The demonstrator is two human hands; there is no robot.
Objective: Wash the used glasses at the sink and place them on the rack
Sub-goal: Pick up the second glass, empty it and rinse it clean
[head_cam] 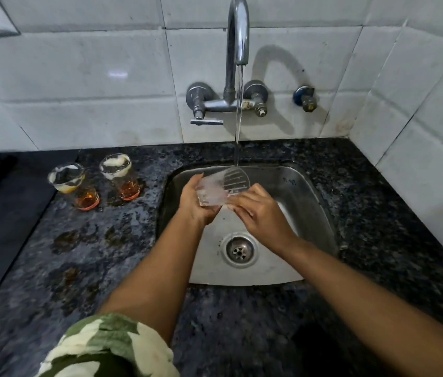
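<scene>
White tiles back the sink (307,186); I tilt a glass (216,189) mouth-up under the tap (238,31), left hand (197,202) cupping it, right hand (261,210) pinching its rim (for rinsing inside).

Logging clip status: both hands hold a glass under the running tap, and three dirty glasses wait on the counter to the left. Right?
Not quite. The head view shows two dirty glasses on the counter, not three. Both hands do hold a glass under the running tap.
</scene>
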